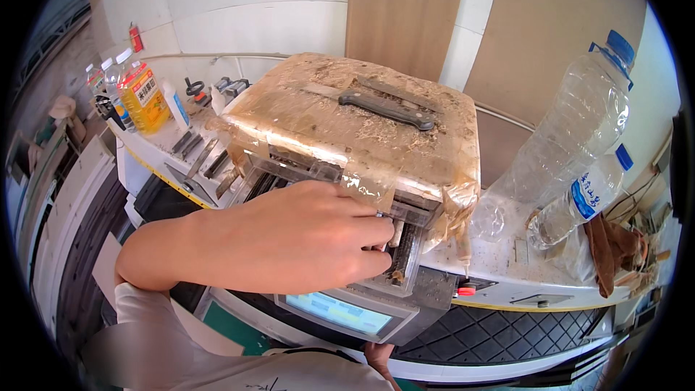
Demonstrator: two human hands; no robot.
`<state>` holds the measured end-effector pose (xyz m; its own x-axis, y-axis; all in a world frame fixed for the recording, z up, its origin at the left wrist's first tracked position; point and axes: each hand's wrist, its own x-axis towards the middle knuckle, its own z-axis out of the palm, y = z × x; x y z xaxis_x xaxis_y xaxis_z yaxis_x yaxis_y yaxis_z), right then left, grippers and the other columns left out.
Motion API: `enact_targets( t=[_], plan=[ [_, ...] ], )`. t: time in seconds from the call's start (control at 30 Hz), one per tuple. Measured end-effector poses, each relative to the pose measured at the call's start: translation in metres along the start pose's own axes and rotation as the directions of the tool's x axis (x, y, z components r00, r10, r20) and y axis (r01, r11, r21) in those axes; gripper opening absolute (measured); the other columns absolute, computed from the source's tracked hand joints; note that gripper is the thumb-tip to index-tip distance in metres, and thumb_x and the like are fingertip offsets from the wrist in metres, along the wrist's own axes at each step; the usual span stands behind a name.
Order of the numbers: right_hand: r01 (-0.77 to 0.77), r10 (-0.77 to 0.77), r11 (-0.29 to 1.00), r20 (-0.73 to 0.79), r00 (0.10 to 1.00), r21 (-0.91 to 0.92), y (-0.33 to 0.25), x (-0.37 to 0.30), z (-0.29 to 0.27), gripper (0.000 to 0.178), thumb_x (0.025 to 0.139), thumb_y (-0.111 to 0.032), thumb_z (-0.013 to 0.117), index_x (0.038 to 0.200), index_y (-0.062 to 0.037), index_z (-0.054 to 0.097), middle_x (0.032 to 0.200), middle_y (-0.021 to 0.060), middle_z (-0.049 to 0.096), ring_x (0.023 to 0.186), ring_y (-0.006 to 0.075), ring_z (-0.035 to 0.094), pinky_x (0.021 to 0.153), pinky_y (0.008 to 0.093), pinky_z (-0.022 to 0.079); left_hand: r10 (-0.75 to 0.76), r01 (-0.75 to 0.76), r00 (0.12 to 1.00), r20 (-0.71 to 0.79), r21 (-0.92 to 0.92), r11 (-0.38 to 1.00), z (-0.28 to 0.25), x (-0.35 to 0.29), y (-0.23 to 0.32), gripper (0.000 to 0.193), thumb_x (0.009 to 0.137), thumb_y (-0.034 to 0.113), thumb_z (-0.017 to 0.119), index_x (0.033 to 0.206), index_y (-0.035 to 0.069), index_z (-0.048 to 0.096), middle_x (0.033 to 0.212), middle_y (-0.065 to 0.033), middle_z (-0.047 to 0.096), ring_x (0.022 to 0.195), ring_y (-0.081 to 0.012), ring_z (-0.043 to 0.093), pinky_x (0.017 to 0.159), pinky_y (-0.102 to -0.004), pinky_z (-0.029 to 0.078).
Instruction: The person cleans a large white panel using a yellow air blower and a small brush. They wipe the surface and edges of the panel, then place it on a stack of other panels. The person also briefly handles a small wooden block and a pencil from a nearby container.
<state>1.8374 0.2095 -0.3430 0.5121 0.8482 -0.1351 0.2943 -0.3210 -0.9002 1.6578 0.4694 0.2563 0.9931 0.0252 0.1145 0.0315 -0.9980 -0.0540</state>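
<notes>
My left hand (pixel 329 235) reaches across from the left, over the front opening of a machine (pixel 289 94) whose top is wrapped in brownish tape. Its fingers are curled and closed at the slot; a small pale piece (pixel 397 233) shows beside the fingertips, but what they grip is hidden. Under that forearm is a lit screen (pixel 340 313) in a grey frame. Of my right hand (pixel 378 355) only a part shows, below the screen's lower right corner, with its fingers hidden. A black-handled knife (pixel 385 111) lies on the machine's dusty top among crumbs.
On the right stand a large clear bottle (pixel 565 130) with a blue cap and a smaller water bottle (pixel 579 199), near a brown cloth (pixel 612 253). At the left are an orange-labelled bottle (pixel 145 98), other bottles and loose metal bars (pixel 190 146). A red knob (pixel 467 291) sticks out at the front.
</notes>
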Motion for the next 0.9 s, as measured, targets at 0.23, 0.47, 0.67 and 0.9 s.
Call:
enact_targets(
  t=[0.23,0.47,0.67,0.9],
  plan=[
    [-0.125,0.124,0.991,0.015,0.992,0.054,-0.037,-0.002,-0.014,0.015,0.086,-0.01,0.061,0.088,-0.0044,0.075,0.063,0.0084,0.071,0.062,0.0281,0.073,0.069,0.0418,0.058,0.028,-0.027,0.998,0.048,-0.016,1.0,0.0,0.009,-0.001,0.023,0.084,0.014,0.066,0.106,0.009,0.068,0.097,-0.0043,0.055,0.093,-0.0201,0.063,0.067,-0.0353,0.054],
    [0.017,-0.021,0.998,-0.05,0.999,-0.063,-0.061,-0.001,-0.018,0.024,0.089,-0.011,0.058,0.072,-0.0039,0.073,0.057,0.0079,0.069,0.055,0.0278,0.071,0.063,0.0407,0.059,-0.034,0.043,0.995,-0.095,0.094,0.995,0.01,0.004,0.0,0.017,0.087,0.019,0.069,0.102,0.01,0.066,0.095,-0.0023,0.057,0.089,-0.0184,0.066,0.068,-0.0338,0.054],
    [0.024,-0.027,0.997,-0.04,0.999,-0.07,-0.052,0.001,-0.015,0.036,0.09,-0.015,0.058,0.057,-0.0065,0.068,0.051,0.0066,0.066,0.05,0.0288,0.069,0.06,0.0398,0.059,-0.117,0.119,0.991,-0.057,0.03,0.992,0.008,-0.006,0.001,0.021,0.089,0.019,0.069,0.108,0.01,0.068,0.104,-0.0024,0.067,0.093,-0.0211,0.069,0.075,-0.0361,0.055],
    [-0.024,0.022,0.999,-0.035,0.999,-0.045,-0.072,-0.002,-0.019,0.039,0.093,-0.018,0.058,0.059,-0.0033,0.067,0.051,0.0089,0.065,0.049,0.0282,0.069,0.056,0.0399,0.058,-0.115,0.115,0.993,0.0,0.006,0.993,0.004,-0.011,0.001,0.031,0.085,0.011,0.064,0.115,0.009,0.07,0.113,-0.0046,0.07,0.1,-0.0241,0.069,0.083,-0.0389,0.056]
  ],
)
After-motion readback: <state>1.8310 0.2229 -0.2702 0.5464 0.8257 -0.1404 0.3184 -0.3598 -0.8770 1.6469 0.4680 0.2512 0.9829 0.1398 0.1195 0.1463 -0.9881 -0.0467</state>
